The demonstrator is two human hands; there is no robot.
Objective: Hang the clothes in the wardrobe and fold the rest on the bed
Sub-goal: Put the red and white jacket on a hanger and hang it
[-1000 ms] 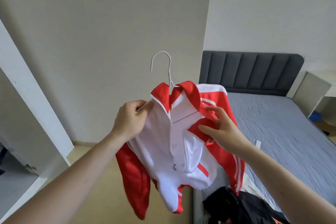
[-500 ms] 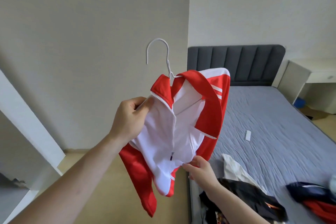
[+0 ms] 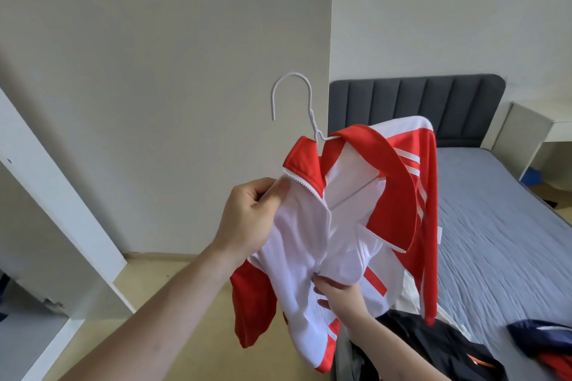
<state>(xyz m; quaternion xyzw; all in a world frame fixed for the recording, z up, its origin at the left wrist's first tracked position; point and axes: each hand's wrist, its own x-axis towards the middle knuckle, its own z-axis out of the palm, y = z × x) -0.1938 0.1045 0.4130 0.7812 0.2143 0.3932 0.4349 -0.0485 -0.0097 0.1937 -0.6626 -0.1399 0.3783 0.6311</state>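
Note:
A red and white zip jacket (image 3: 346,226) hangs open on a white wire hanger (image 3: 297,96), held up in front of me. My left hand (image 3: 250,219) grips the jacket's left shoulder together with the hanger's arm. My right hand (image 3: 337,291) pinches the lower front of the jacket near the zip's bottom end. Its red sleeves dangle on both sides. The bed (image 3: 495,226) with a grey sheet lies to the right. A dark garment (image 3: 433,346) and a navy and red garment (image 3: 544,340) lie on its near end.
A white wardrobe panel (image 3: 52,195) stands at the left, with a dark opening below it. A dark grey headboard (image 3: 418,99) backs the bed, and a pale bedside unit (image 3: 532,139) stands at the far right. Light wooden floor (image 3: 173,269) runs between wardrobe and bed.
My right hand dropped from the jacket's right shoulder to its lower front and now pinches the fabric by the zip. The left hand keeps its hold. My view has swung slightly.

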